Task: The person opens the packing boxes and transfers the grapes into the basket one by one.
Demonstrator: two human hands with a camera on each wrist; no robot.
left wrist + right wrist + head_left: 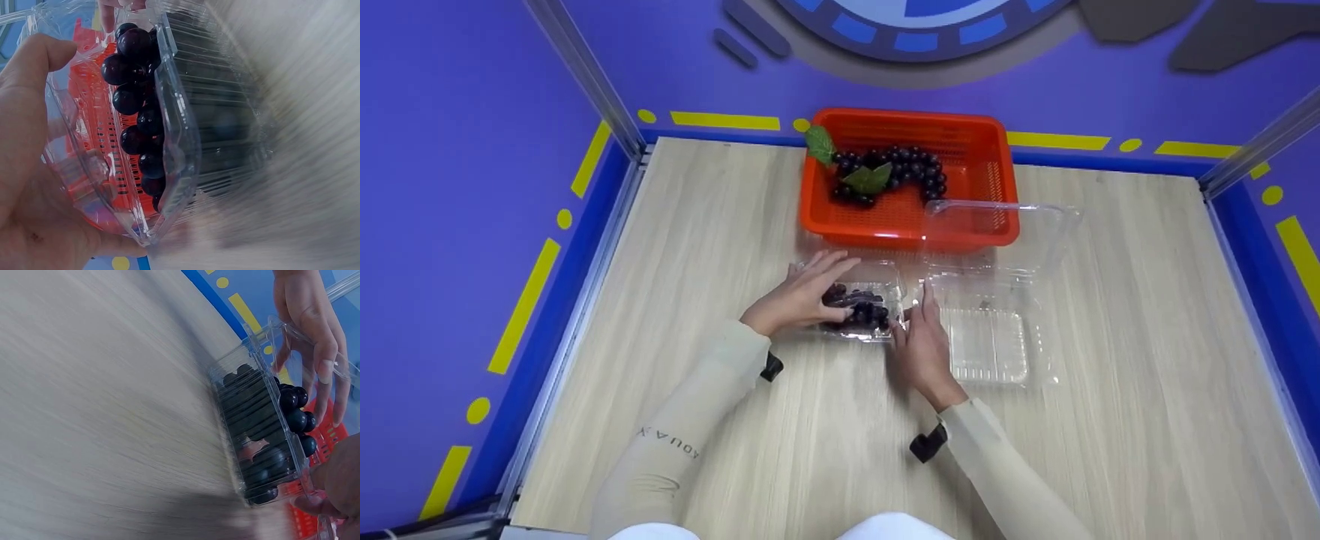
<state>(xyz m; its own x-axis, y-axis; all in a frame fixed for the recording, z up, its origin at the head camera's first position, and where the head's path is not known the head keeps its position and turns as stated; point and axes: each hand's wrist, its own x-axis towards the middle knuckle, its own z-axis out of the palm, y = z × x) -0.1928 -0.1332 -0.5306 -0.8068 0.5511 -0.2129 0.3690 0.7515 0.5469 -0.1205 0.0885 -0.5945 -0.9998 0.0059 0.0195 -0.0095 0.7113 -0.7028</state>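
Dark grapes (864,309) lie inside a small clear plastic box (179,124) with its hinged lid raised. Reaching over the box from the left, my left hand (802,294) has its fingers spread and fairly straight against the clear plastic, the thumb above the grapes. My right hand (924,349) is at the box's right side, with thumb and fingers at the rim near one corner. In the right wrist view, the right hand (343,486) pinches that corner, partly cut off by the frame edge. Some left fingertips are seen only through clear plastic.
A red basket (810,196) behind the box holds more dark grapes (911,169) with green leaves. A larger clear container (988,349) stands open to the right, its raised lid (1039,232) overlapping the basket's front. Blue panels (457,187) enclose the wooden table (1117,360).
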